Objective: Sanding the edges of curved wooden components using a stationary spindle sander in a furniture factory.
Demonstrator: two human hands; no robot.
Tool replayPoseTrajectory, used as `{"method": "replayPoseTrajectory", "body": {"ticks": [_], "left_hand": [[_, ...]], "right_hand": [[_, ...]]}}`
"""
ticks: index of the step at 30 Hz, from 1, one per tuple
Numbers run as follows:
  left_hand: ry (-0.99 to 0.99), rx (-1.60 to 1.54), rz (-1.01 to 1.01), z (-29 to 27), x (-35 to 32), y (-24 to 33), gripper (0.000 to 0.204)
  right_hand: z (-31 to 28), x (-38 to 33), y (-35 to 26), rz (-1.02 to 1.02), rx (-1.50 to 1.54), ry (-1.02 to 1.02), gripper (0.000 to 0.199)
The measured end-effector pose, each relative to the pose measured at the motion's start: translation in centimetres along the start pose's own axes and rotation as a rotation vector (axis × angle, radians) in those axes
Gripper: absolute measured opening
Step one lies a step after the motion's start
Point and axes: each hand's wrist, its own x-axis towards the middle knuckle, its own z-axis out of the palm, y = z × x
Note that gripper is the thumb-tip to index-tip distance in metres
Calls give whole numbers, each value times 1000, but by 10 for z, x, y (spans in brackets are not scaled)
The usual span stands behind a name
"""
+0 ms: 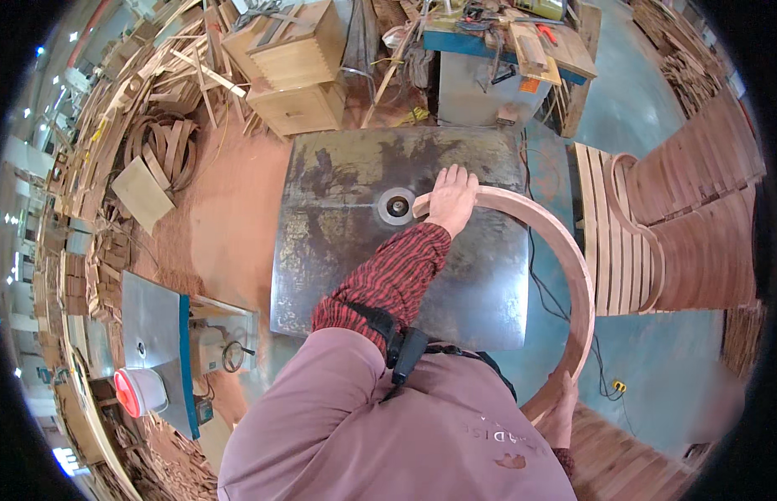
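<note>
A curved wooden piece [576, 275], bent in a wide arc, reaches from the middle of a metal machine table [338, 284] out past its right edge and back toward my body. My left hand [454, 199] lies over the arc's far end, fingers wrapped across the wood. Just left of that end is a round spindle [398, 206] set in the table; a small gap between the wood and the spindle's centre shows. Low on the right, my right hand [560, 409] grips the near part of the same arc, its fingers partly hidden behind the wood.
Right of the table stand stacked curved wooden panels [697, 242] and slats. A cable [534, 267] runs down the floor beside the table. Wooden drawer boxes [297, 67] and a cluttered workbench [497, 50] stand behind. On the left are another machine [159, 334], a white bucket [142, 392] and scrap wood.
</note>
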Motion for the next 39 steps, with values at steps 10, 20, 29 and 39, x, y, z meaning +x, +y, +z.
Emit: {"method": "replayPoseTrajectory", "body": {"ticks": [10,20,29,39], "left_hand": [[184,40,-27,-2,3,-43,29],[99,34,-10,-12,-1,-37,33],[52,71,-46,-20,-23,-41,35],[-22,149,-127,-37,-55,-56,37]], "right_hand": [[20,43,1,-45,39,-7,57],[14,50,8,-93,66,23,52],[8,50,17,-126,5,21,51],[25,42,1,-106,-80,-2,61]]}}
